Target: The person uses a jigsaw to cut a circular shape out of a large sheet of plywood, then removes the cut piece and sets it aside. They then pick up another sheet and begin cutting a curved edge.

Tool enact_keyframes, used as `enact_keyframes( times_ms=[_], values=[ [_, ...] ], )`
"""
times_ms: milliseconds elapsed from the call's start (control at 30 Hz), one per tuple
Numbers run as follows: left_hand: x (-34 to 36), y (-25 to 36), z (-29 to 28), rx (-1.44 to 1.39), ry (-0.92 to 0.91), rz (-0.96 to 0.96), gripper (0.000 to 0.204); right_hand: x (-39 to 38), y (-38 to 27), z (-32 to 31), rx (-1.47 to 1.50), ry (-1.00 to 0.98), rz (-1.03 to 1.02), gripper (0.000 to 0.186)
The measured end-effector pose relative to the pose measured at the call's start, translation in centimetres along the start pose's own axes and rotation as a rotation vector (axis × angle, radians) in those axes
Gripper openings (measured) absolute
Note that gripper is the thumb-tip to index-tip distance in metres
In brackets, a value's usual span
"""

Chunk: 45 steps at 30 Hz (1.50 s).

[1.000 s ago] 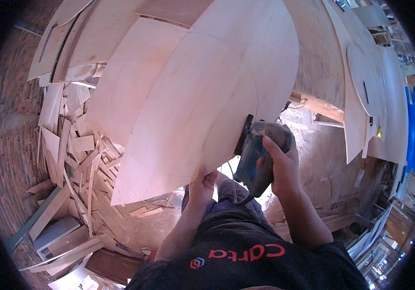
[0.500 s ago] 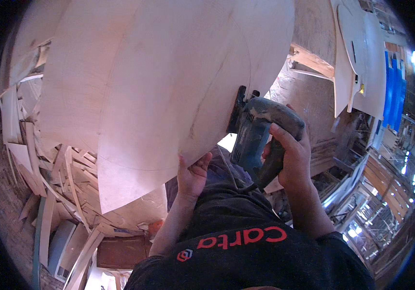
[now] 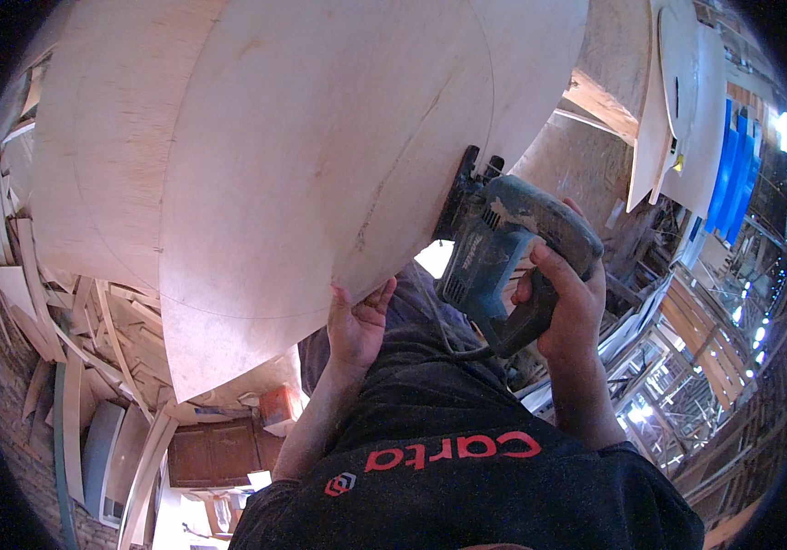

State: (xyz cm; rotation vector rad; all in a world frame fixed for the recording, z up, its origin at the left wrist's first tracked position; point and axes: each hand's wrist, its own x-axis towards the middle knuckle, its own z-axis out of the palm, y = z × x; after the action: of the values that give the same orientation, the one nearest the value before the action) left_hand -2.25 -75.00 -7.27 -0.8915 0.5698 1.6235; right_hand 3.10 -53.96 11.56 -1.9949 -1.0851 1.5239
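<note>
A large pale plywood sheet (image 3: 293, 183) with a curved edge and pencilled curves fills the upper middle. My right hand (image 3: 575, 307) is wrapped round the handle of a dusty blue-green jigsaw (image 3: 490, 247). The jigsaw's dark base plate (image 3: 457, 192) lies along the sheet's right-hand edge, and its blade is hidden. My left hand (image 3: 359, 325) grips the sheet's near edge, left of the jigsaw, with the thumb at the rim and the other fingers partly hidden. From the back of the jigsaw a cord (image 3: 439, 330) runs down against my dark clothes.
Wood offcuts (image 3: 114, 339) lie heaped at the left below the sheet. More cut panels (image 3: 687, 110) and blue strips (image 3: 735, 174) stand at the far right. A reddish-brown wooden piece (image 3: 215, 452) is at the lower left. Slatted wood (image 3: 700, 330) stands at the right.
The view has shifted slightly. The jigsaw and my right hand sit a little farther up and right along the sheet's edge. My left hand keeps nearly the same place on the sheet.
</note>
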Motion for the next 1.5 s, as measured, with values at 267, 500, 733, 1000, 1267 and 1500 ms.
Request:
enact_keyframes(
  times_ms=[267, 500, 733, 1000, 1267, 1500],
  values=[
    [0.0, -0.2, -0.5, -0.006, -0.022, 0.021, 0.065, 0.3, -0.1, -0.2, -0.008, -0.007, -0.013, 0.067],
    [-0.1, -0.3, -0.2, -0.005, -0.015, 0.044, 0.064, 0.2, -0.5, 0.0, -0.012, -0.007, -0.017, 0.067],
    [0.3, -0.4, -0.7, -0.021, 0.001, 0.048, 0.062, 0.7, -0.3, -0.1, 0.021, -0.042, -0.027, 0.067],
    [0.1, -0.1, -0.2, 0.001, 0.027, 0.057, 0.063, 0.6, -1.1, 0.4, -0.016, -0.009, -0.017, 0.066],
    [0.1, 0.1, -0.1, 0.023, 0.039, 0.092, 0.064, 1.1, -1.1, 0.1, -0.039, -0.06, -0.03, 0.068],
    [0.3, 0.0, 0.3, 0.028, 0.035, 0.11, 0.064, 1.4, -1.3, 0.0, -0.048, -0.04, -0.037, 0.067]
  ],
)
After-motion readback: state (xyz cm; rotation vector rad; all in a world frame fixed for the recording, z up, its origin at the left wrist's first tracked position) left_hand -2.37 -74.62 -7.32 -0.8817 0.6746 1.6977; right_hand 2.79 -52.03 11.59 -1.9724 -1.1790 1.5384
